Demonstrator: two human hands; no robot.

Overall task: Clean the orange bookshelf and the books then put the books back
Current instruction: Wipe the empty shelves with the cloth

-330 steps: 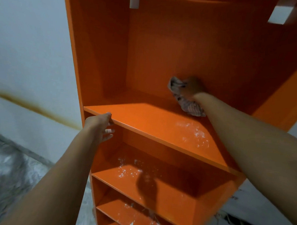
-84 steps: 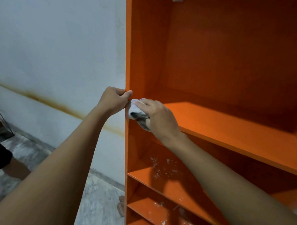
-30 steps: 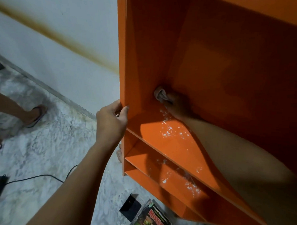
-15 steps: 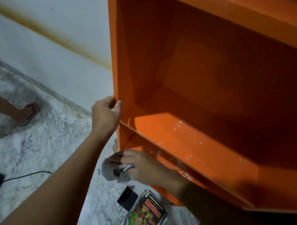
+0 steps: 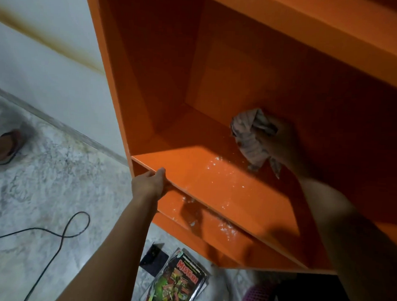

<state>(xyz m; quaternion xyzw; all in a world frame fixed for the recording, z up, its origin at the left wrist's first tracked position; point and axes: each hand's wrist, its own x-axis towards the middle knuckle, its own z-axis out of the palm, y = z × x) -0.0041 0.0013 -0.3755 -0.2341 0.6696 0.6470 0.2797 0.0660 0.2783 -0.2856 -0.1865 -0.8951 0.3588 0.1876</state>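
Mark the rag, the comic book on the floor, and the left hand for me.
rag (image 5: 250, 139): head view, its crumpled middle.
comic book (image 5: 178, 283): head view, its green cover.
left hand (image 5: 149, 182): head view, its back, gripping the shelf (image 5: 214, 180) edge.

A single wide-angle camera on the person's head looks forward and steeply down into the orange bookshelf (image 5: 225, 181). It is close enough that one open compartment fills the upper right of the frame, and the top and right side run out of view. Both forearms enter from the bottom edge. The left hand (image 5: 150, 184) grips a shelf's front lip, and the right hand (image 5: 282, 147) holds a cloth (image 5: 250, 139) deep inside. The left of the frame takes in the wall (image 5: 48, 75) and the marbled floor (image 5: 43, 189), with a book (image 5: 178, 286) at the bottom edge.
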